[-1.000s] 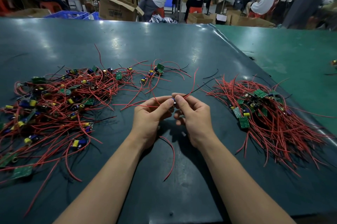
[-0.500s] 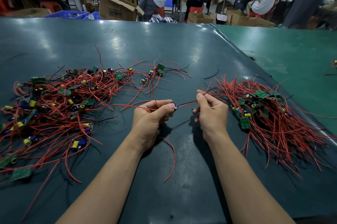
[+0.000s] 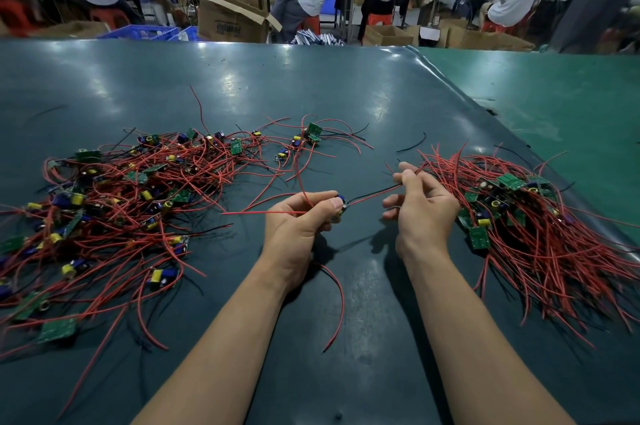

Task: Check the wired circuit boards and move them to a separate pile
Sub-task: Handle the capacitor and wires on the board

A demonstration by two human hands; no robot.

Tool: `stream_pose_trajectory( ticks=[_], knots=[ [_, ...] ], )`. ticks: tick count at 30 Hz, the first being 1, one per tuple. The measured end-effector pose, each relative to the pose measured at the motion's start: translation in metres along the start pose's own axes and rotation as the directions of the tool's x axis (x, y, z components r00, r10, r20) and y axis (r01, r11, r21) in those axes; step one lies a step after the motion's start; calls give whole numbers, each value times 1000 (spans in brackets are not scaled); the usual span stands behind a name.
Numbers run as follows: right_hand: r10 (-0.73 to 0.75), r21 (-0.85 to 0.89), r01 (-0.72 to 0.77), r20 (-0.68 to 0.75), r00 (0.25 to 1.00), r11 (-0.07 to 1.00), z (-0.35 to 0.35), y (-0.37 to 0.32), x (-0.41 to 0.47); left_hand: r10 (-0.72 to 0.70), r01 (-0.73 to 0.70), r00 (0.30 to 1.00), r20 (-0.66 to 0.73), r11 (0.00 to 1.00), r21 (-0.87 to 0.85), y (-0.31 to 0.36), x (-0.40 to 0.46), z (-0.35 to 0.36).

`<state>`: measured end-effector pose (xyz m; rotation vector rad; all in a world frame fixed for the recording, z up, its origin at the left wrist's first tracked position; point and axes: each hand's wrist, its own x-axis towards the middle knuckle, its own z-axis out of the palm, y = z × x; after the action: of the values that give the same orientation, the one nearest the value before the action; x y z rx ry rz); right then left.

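Observation:
My left hand (image 3: 298,223) grips a small wired circuit board (image 3: 341,205) at the table's middle; only its blue and yellow end shows past my fingers. Red wires trail from it to the left and down under my wrist. A black wire (image 3: 374,194) runs taut from the board to my right hand (image 3: 420,206), which pinches its far end between thumb and forefinger. A large loose pile of wired boards (image 3: 114,203) spreads on the left. A second, tighter pile of wired boards (image 3: 512,216) lies on the right, just beyond my right hand.
The dark green table (image 3: 242,85) meets a lighter green table (image 3: 554,102) at a raised seam on the right. A loose black wire (image 3: 412,145) lies behind the right pile. Cardboard boxes (image 3: 232,17) and seated people work beyond the far edge.
My hands were together on the board; my right hand has drawn away to the right along the black wire, pulling it straight. My left hand stayed in place with the board.

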<state>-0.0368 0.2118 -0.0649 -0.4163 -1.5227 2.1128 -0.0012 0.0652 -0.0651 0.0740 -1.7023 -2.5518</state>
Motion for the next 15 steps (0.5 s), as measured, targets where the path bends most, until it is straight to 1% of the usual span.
stream_pose_trajectory(
  ticks=[4, 6, 7, 8, 10, 11, 12, 13, 15],
  knots=[
    [117, 101, -127, 97, 988, 987, 1, -2, -1, -15, 14, 1000, -2, 998, -54, 0, 1, -1],
    [128, 104, -141, 123, 984, 985, 0, -4, -1, -24, 24, 1000, 9, 998, -65, 0, 0, -1],
    [84, 62, -92, 129, 988, 994, -1, -4, -2, -30, 31, 999, 11, 997, -76, 1, 0, -1],
    [8, -19, -5, 135, 991, 1000, -3, -4, -2, -35, 36, 999, 15, 995, -88, 1, 0, -1],
    [-147, -203, 177, 153, 977, 963, -4, -3, -6, -41, 42, 999, 21, 995, -86, 2, -1, -1],
    [-185, -249, 217, 146, 972, 944, -3, -2, -6, -42, 44, 999, 20, 996, -76, 2, -1, -1],
    [-190, -260, 216, 123, 974, 941, -3, -3, -6, -43, 44, 999, 15, 997, -68, 2, -1, -1],
    [-168, -242, 184, 84, 982, 953, -3, -4, -5, -44, 44, 999, 4, 997, -70, 2, -2, -1],
    [-53, -112, 50, -28, 998, 992, -5, -9, 0, -49, 44, 998, -41, 991, -125, 4, -1, -2]
  ],
)
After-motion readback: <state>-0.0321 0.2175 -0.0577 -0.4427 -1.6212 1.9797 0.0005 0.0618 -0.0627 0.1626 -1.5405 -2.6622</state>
